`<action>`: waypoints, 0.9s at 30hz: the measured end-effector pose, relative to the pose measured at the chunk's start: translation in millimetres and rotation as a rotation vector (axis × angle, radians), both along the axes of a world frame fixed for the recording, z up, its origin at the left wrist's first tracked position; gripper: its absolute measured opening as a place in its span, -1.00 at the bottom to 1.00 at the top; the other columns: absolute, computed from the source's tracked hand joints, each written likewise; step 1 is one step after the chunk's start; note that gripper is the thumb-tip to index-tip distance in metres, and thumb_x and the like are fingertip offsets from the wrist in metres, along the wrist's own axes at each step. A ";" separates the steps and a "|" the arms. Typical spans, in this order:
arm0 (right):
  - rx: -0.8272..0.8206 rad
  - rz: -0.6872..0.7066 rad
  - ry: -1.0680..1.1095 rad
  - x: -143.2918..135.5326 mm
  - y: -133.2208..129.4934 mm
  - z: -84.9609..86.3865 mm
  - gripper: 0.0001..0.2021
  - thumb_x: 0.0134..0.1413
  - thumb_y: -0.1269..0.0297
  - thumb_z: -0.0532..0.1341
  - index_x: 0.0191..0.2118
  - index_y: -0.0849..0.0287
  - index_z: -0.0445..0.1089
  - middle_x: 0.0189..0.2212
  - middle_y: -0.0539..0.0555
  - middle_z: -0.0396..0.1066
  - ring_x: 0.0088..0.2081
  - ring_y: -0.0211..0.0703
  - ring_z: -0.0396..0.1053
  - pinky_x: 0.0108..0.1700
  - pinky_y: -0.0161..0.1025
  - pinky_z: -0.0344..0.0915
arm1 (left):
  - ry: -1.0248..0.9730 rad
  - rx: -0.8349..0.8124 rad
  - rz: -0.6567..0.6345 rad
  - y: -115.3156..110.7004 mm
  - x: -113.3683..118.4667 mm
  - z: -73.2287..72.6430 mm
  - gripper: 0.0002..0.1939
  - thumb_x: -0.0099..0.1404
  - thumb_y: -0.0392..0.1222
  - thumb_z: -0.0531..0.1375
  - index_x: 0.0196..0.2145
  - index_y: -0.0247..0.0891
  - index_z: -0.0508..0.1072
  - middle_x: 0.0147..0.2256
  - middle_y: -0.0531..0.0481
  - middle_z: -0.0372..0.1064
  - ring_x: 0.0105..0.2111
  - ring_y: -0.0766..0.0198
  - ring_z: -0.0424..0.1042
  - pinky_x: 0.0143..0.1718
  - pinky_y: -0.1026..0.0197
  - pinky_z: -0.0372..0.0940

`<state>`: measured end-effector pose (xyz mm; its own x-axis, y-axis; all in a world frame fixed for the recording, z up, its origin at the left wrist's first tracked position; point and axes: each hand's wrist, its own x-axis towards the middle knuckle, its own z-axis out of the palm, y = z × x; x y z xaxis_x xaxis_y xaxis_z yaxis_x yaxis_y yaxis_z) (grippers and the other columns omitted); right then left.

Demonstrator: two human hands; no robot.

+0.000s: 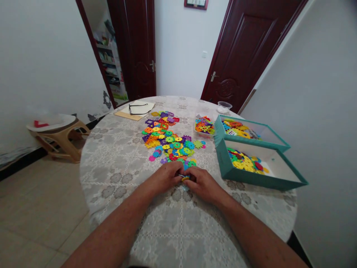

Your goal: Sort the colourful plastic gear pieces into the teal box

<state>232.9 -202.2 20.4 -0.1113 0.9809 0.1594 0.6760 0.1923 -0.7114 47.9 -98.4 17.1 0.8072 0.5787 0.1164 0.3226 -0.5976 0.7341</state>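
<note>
Pinched in the closed fingertips of the left hand (pixel 168 175) and right hand (pixel 201 181), small yellow and whitish plastic pieces (pixel 185 179) show little beyond their edges. Just beyond, overlapping multicoloured toothed plastic discs (pixel 171 140) lie heaped on grey patterned cloth (pixel 111 163), many half-covered. Right of them, a teal open box (pixel 260 179) hides some contents behind its near wall. Farther off, a dark-red wooden door (pixel 251 44) is cut off above.

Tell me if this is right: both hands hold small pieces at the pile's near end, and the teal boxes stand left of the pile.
Not quite: the teal boxes stand right of the pile, as the head view shows. The left hand and right hand do hold small pieces at the pile's near end.
</note>
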 end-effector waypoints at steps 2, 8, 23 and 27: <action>0.018 -0.020 0.022 0.3 0.2 -2.2 -0.89 0.22 0.42 0.27 -0.16 0.09 0.49 -0.33 -0.03 0.42 -0.28 -0.18 0.36 -0.22 -0.25 0.21 | -0.056 -0.052 -0.008 -2.6 -0.6 1.6 -0.91 0.21 -0.33 0.21 -0.30 -0.20 0.42 -0.37 0.06 0.41 -0.36 0.27 0.33 -0.32 0.22 0.16; 0.202 -0.063 -0.068 0.4 -1.3 7.4 -0.96 0.29 0.38 0.24 -0.24 0.11 0.41 -0.30 0.03 0.39 -0.23 -0.15 0.35 -0.18 -0.25 0.25 | -0.170 -0.273 -0.056 -2.9 -2.2 3.7 -0.90 0.29 -0.27 0.16 -0.21 -0.19 0.43 -0.37 0.05 0.48 -0.37 0.27 0.44 -0.35 0.25 0.29; 0.744 -0.506 -0.501 61.1 -9.3 20.8 -0.68 0.36 0.38 0.13 0.16 0.16 0.40 0.02 0.25 0.46 0.09 0.10 0.36 0.22 0.14 0.27 | 0.062 0.624 0.049 13.2 5.5 -25.0 -0.56 0.39 -0.39 0.16 0.19 -0.21 0.44 0.16 -0.18 0.46 0.22 -0.02 0.30 0.28 -0.12 0.21; 0.436 -0.263 -0.505 10.9 6.4 -11.9 -0.62 0.36 0.35 0.14 0.24 0.16 0.35 0.18 0.28 0.39 0.24 0.15 0.26 0.29 0.13 0.22 | 0.113 0.605 0.052 12.3 7.8 -24.2 -0.70 0.47 -0.27 0.16 0.12 -0.17 0.48 0.06 -0.13 0.51 0.13 0.01 0.35 0.19 -0.08 0.24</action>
<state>243.8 -195.8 8.5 -0.0438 0.8440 0.5345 0.9654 0.1734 -0.1948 55.7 -86.2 -7.1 0.8064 0.4755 0.3514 0.4184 -0.8789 0.2292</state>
